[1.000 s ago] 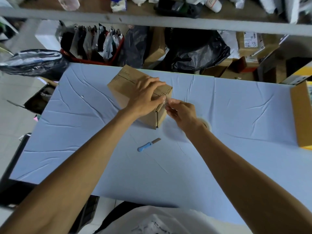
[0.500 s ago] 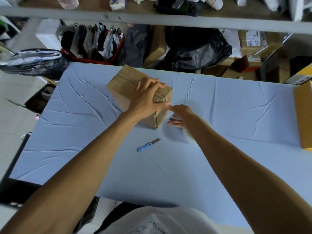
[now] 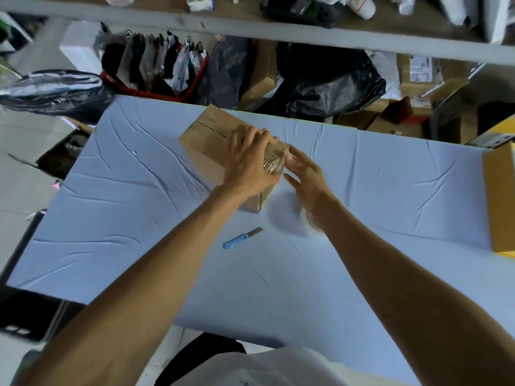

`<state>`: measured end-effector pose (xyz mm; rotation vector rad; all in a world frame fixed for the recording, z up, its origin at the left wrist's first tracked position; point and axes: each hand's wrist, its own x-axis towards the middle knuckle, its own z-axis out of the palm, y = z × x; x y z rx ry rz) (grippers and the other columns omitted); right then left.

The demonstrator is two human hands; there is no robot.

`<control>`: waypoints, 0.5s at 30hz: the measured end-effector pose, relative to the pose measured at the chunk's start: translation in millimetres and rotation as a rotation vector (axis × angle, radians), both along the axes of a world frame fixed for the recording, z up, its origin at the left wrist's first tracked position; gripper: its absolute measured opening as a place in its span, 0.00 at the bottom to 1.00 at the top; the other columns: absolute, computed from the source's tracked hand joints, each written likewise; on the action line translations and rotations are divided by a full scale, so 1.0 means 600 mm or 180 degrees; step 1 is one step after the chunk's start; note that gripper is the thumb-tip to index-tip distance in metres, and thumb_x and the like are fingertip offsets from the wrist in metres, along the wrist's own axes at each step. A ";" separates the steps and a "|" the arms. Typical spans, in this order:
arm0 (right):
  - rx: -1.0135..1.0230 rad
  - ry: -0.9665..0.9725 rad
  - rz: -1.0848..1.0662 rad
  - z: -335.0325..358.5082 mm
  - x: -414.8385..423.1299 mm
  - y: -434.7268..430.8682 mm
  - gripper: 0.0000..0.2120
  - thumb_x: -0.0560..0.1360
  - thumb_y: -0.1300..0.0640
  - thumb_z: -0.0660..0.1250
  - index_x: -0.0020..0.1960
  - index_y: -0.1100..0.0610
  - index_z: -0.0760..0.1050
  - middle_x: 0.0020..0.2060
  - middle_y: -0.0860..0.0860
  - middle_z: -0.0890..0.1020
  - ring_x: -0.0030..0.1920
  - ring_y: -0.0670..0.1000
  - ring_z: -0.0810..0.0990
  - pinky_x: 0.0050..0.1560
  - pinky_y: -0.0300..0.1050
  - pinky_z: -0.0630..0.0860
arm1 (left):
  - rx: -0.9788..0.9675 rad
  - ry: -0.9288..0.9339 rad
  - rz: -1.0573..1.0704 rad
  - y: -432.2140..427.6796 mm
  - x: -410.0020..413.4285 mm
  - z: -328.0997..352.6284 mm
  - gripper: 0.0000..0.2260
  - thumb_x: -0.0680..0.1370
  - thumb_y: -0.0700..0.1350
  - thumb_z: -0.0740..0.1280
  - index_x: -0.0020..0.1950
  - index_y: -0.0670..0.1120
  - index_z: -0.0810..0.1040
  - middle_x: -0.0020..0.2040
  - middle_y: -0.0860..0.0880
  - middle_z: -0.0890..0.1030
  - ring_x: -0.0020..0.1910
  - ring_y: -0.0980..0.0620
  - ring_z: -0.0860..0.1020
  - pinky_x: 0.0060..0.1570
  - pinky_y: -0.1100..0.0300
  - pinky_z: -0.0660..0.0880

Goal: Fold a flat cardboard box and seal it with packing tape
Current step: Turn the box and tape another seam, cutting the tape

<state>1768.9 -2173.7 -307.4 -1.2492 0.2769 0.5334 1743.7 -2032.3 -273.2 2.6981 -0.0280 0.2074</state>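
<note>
A folded brown cardboard box (image 3: pixel 206 140) stands on the blue-covered table (image 3: pixel 139 218), turned at an angle. My left hand (image 3: pixel 248 165) rests on the right part of its top, fingers spread and pressing down. Clear packing tape (image 3: pixel 271 162) shines over the box's right top edge, just past my left fingertips. My right hand (image 3: pixel 303 174) touches that right end with straight fingers, thumb near the top corner. A blurred pale ring (image 3: pixel 309 218), probably the tape roll, shows by my right wrist.
A blue-handled knife (image 3: pixel 239 239) lies on the cloth in front of the box. A yellow-brown carton (image 3: pixel 498 201) sits at the table's right edge. Beyond the far edge are black bags (image 3: pixel 328 82), a red basket (image 3: pixel 156 65) and a shelf board (image 3: pixel 250 26) overhead.
My right hand let go of the tape end it was pinching, dipped beside the box, then came up flat against the box's right end. My left hand stayed on top.
</note>
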 end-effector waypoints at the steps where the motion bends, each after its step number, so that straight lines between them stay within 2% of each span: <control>1: 0.0164 -0.0033 0.0090 0.001 0.001 0.004 0.17 0.78 0.58 0.63 0.66 0.56 0.73 0.58 0.52 0.80 0.56 0.47 0.79 0.57 0.41 0.74 | -0.0045 0.0042 0.0005 0.001 0.000 -0.001 0.29 0.63 0.53 0.74 0.62 0.49 0.72 0.59 0.46 0.70 0.61 0.44 0.67 0.64 0.49 0.62; 4: 0.0590 -0.0077 -0.0056 -0.023 -0.011 0.022 0.12 0.79 0.62 0.60 0.61 0.57 0.75 0.46 0.47 0.84 0.47 0.42 0.83 0.44 0.33 0.77 | -0.0137 0.0086 0.0081 0.005 -0.003 -0.005 0.33 0.60 0.53 0.76 0.62 0.49 0.71 0.60 0.47 0.68 0.61 0.44 0.66 0.62 0.51 0.65; 5: 0.0668 -0.0085 -0.0115 -0.031 -0.015 0.023 0.13 0.79 0.61 0.61 0.62 0.58 0.74 0.48 0.48 0.84 0.48 0.42 0.82 0.45 0.33 0.76 | -0.0149 0.0090 0.0095 0.002 -0.004 -0.005 0.33 0.59 0.53 0.76 0.62 0.49 0.71 0.61 0.47 0.68 0.61 0.44 0.66 0.61 0.51 0.65; 7: 0.0778 -0.0175 -0.0096 -0.044 -0.020 0.024 0.21 0.76 0.57 0.64 0.67 0.61 0.71 0.55 0.52 0.80 0.55 0.46 0.79 0.53 0.37 0.73 | -0.0096 0.0092 0.0099 0.000 -0.006 -0.004 0.34 0.59 0.53 0.76 0.62 0.49 0.71 0.61 0.47 0.69 0.61 0.43 0.66 0.62 0.50 0.66; 8: 0.0822 -0.0263 -0.0093 -0.049 -0.019 0.023 0.22 0.73 0.59 0.66 0.67 0.61 0.71 0.55 0.53 0.81 0.55 0.48 0.79 0.55 0.38 0.73 | -0.0072 0.0065 0.0104 0.000 -0.005 -0.005 0.34 0.59 0.53 0.76 0.62 0.49 0.71 0.61 0.46 0.69 0.60 0.43 0.66 0.62 0.49 0.66; 11: 0.0796 -0.0459 -0.0281 -0.055 -0.009 0.025 0.23 0.65 0.66 0.71 0.60 0.64 0.75 0.45 0.51 0.85 0.48 0.50 0.83 0.49 0.41 0.79 | -0.0046 0.0052 0.0110 0.001 -0.005 -0.005 0.33 0.60 0.53 0.75 0.63 0.48 0.71 0.61 0.46 0.69 0.61 0.43 0.66 0.63 0.47 0.65; 13: 0.0877 -0.0532 -0.0360 -0.055 -0.005 0.026 0.25 0.58 0.63 0.77 0.55 0.63 0.79 0.43 0.52 0.86 0.46 0.50 0.83 0.47 0.42 0.79 | -0.0027 0.0044 0.0106 0.001 -0.004 -0.007 0.33 0.61 0.53 0.75 0.63 0.48 0.70 0.61 0.46 0.69 0.61 0.42 0.66 0.62 0.48 0.66; 15: 0.0947 -0.0606 -0.0448 -0.055 -0.003 0.030 0.24 0.51 0.59 0.81 0.47 0.56 0.85 0.42 0.51 0.86 0.45 0.49 0.84 0.46 0.41 0.80 | -0.0025 0.0013 0.0156 0.001 -0.006 -0.004 0.31 0.62 0.54 0.75 0.62 0.49 0.71 0.60 0.46 0.69 0.60 0.43 0.66 0.60 0.50 0.66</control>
